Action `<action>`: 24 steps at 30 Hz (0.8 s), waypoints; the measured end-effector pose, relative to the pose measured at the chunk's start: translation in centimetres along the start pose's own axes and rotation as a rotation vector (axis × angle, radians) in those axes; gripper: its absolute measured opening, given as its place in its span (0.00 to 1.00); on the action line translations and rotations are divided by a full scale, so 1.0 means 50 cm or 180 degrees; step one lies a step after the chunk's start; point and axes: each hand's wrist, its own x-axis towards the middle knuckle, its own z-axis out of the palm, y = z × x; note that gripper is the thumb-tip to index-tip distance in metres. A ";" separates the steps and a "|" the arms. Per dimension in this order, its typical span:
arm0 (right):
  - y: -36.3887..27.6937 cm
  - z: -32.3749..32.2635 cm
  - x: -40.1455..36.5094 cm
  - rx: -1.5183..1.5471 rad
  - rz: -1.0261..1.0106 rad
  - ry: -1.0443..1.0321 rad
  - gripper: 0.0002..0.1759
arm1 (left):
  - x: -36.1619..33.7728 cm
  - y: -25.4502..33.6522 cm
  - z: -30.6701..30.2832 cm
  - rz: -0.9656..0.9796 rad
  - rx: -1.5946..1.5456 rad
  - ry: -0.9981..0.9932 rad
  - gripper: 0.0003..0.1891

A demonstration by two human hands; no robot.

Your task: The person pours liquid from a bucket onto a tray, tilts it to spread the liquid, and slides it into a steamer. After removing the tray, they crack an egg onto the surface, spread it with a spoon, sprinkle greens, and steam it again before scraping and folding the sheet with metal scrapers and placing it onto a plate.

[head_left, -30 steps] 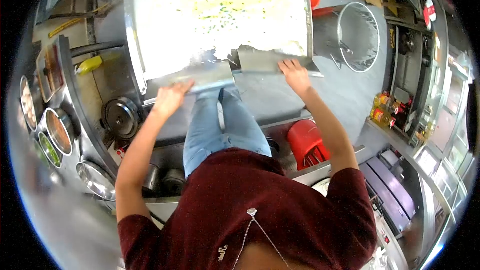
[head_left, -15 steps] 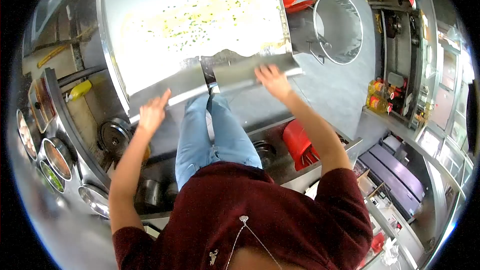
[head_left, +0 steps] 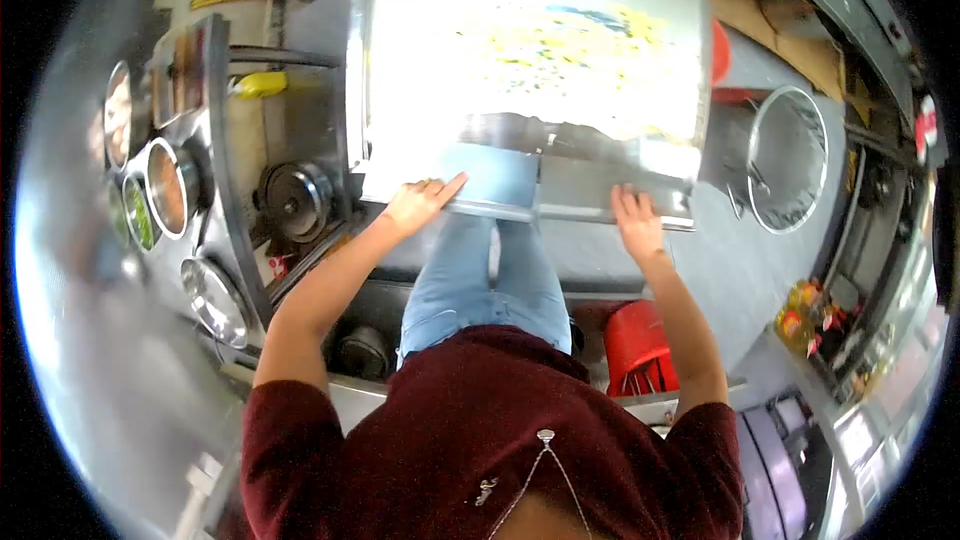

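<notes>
- Squarer alignment is shown by the broad tray [head_left: 357, 80] than half a second earlier; shift in view possibly exaggerated by camera motion. Tray is set ahead of the legs.
- Midway stage judged: yellow-and-green food [head_left: 570, 52] has been spread unevenly; no gathering or removal is seen. Finer coverage is lost to glare.
- Left flap [head_left: 495, 180] and right flap [head_left: 575, 187] are set side by side along the near edge.
- Left hand [head_left: 418, 208] is angled inward, forefinger extended on its flap.
- Right hand [head_left: 640, 225] is reached forward, fingers laid over its flap; neither clenched, underside grasp cannot be told.
</notes>
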 end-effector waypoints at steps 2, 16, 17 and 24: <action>0.034 -0.001 0.074 -0.0230 0.0072 -0.0005 0.25 | 0.049 -0.030 -0.013 -0.0059 0.0035 0.0249 0.34; 0.079 -0.002 0.162 -0.0067 -0.0106 0.0178 0.23 | 0.151 -0.072 -0.019 -0.0070 0.0180 0.0590 0.36; 0.085 -0.006 0.183 -0.0093 -0.0165 0.0248 0.23 | 0.167 -0.084 -0.026 -0.0052 0.0301 0.0629 0.37; 0.024 -0.013 0.113 -0.0226 -0.0080 0.0218 0.23 | 0.129 -0.076 -0.017 0.0231 0.0186 0.0334 0.39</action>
